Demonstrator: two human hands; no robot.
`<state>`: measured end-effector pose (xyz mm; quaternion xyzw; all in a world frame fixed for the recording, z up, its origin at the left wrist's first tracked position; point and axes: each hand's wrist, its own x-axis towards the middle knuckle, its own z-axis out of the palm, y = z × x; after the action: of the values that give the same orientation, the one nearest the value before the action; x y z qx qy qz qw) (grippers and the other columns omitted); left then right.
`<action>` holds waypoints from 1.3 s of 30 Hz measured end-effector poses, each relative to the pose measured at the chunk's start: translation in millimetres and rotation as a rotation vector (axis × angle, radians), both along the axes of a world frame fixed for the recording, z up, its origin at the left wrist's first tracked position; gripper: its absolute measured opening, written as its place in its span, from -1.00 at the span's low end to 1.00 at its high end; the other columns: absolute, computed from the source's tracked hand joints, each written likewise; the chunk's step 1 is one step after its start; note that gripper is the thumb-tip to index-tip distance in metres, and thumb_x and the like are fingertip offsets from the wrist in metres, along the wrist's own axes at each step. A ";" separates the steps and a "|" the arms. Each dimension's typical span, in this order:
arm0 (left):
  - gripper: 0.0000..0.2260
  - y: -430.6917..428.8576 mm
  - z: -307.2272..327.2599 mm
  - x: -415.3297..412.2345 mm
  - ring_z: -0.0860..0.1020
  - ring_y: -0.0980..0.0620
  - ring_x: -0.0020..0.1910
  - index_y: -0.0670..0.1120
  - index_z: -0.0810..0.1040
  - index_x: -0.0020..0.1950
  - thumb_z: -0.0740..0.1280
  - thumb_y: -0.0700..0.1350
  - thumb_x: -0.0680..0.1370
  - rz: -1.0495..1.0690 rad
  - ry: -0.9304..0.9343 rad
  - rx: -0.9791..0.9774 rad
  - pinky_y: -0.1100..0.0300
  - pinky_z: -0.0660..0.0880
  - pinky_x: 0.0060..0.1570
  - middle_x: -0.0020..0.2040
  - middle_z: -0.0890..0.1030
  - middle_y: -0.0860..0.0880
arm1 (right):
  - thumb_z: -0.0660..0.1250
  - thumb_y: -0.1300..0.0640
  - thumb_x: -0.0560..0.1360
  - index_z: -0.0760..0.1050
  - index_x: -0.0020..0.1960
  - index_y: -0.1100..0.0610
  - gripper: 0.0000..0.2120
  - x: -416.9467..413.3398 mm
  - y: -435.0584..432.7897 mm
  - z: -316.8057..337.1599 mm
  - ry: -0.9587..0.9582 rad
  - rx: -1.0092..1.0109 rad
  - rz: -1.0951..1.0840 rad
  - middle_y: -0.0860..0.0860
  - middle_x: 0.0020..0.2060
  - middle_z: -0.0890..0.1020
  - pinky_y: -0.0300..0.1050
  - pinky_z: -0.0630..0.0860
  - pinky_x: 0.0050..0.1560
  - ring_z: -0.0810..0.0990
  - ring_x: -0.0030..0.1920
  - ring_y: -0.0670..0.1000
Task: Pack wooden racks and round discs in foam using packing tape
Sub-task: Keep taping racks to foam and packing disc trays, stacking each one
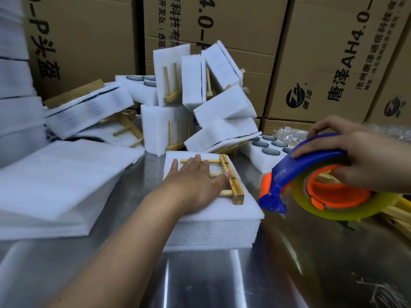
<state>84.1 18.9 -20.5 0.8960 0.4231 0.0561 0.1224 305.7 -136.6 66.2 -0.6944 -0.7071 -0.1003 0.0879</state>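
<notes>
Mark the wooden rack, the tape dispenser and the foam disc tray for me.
wooden rack [235, 189]: head view, its drilled base bar.
tape dispenser [295, 165]: head view, blue cover.
foam disc tray [259, 160]: head view, bare foam edge.

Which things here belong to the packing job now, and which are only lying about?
In the job: wooden rack under the left hand; foam stack beneath it; tape dispenser gripped by the right hand; foam tray of discs nearby.
Lying about: finished foam bundles; cardboard boxes; loose foam sheets.

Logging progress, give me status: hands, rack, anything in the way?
Left hand flat on wooden rack atop foam stack. Right hand grips tape dispenser. Nothing between tape and rack.
</notes>
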 end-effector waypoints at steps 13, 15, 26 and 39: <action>-0.36 1.4 -0.6 0.9 -0.21 0.05 0.52 -0.06 -0.11 0.56 -0.17 0.26 0.58 -0.002 0.020 0.011 0.00 -0.32 0.43 0.56 -0.20 -0.04 | 0.29 -0.11 0.41 0.19 0.33 -0.38 -0.46 -35.5 4.9 -2.9 -0.705 -0.004 -0.063 -0.07 0.27 0.11 -0.06 0.36 0.08 0.29 0.14 0.01; -0.36 1.4 -0.5 0.9 -0.21 0.05 0.52 -0.06 -0.11 0.56 -0.17 0.26 0.58 -0.004 0.016 0.012 0.00 -0.32 0.43 0.56 -0.19 -0.03 | 0.38 -0.08 0.37 0.32 0.31 -0.31 -0.46 -27.0 8.1 -11.4 -0.749 0.105 -0.085 0.01 0.29 0.20 0.02 0.37 0.04 0.34 0.12 0.09; -0.38 1.2 -1.4 0.2 -0.21 0.07 0.52 -0.07 -0.11 0.56 -0.15 0.24 0.59 -0.005 0.000 0.010 0.01 -0.33 0.43 0.56 -0.20 -0.03 | 0.64 0.18 0.04 0.63 0.14 0.14 -0.35 -2.9 11.5 -107.8 -0.513 0.492 -0.010 0.21 0.21 0.33 0.24 0.49 -0.13 0.49 -0.02 0.36; -0.38 -1.4 0.2 -1.1 -0.21 0.06 0.52 -0.06 -0.12 0.56 -0.15 0.25 0.59 -0.008 -0.009 -0.006 0.02 -0.31 0.44 0.56 -0.19 -0.03 | 0.45 0.14 0.34 0.67 0.04 -0.11 -0.70 -14.3 -1.8 -134.6 -0.030 0.378 -0.168 0.11 0.17 0.54 0.33 0.33 0.18 0.32 0.20 0.14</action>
<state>82.9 17.5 -20.3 0.8970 0.4193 0.0583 0.1271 291.4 -138.4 -68.3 -0.7204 -0.6166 -0.2484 0.1975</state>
